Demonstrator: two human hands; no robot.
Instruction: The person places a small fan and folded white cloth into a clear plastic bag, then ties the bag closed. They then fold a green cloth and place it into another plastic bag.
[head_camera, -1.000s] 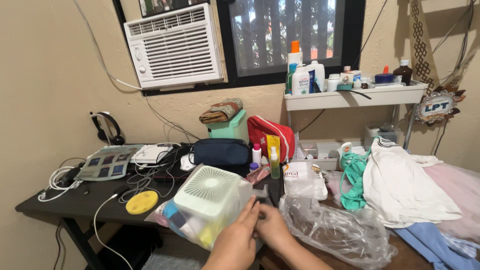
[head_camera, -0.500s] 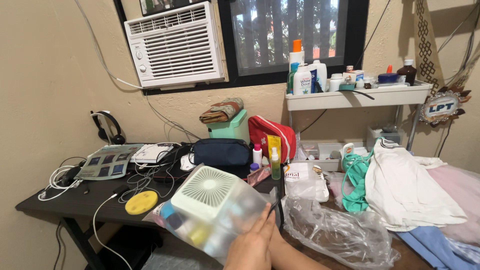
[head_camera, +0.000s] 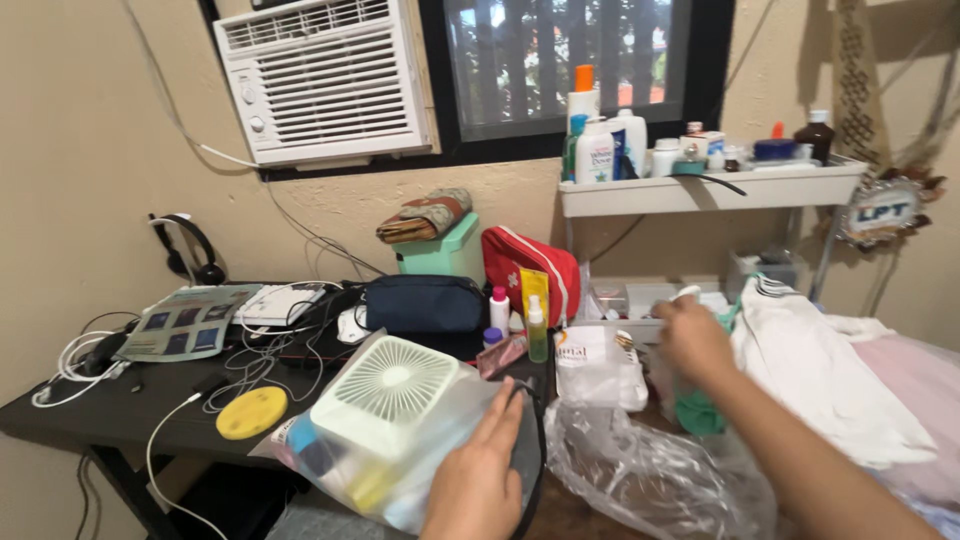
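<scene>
My left hand (head_camera: 480, 470) is at the bottom centre, fingers laid along the side of a clear plastic bag (head_camera: 440, 445) and gripping it. Inside the bag are a mint-green small fan (head_camera: 385, 385) and several small coloured items. My right hand (head_camera: 692, 338) is stretched out to the right, blurred, just above a teal garment (head_camera: 700, 412) and beside a white garment (head_camera: 810, 360). Whether its fingers hold anything is unclear. A crumpled empty clear bag (head_camera: 640, 470) lies between my arms.
A dark desk (head_camera: 120, 410) holds a yellow disc (head_camera: 251, 412), cables, a navy pouch (head_camera: 425, 303), a red bag (head_camera: 530, 265), small bottles and a white pouch (head_camera: 595, 365). A white shelf (head_camera: 700, 190) of bottles stands behind. An air conditioner (head_camera: 320, 80) hangs above.
My right hand left the bag and swung out to the right toward the garments. My left hand stayed on the bag with the fan. The view shifted slightly right.
</scene>
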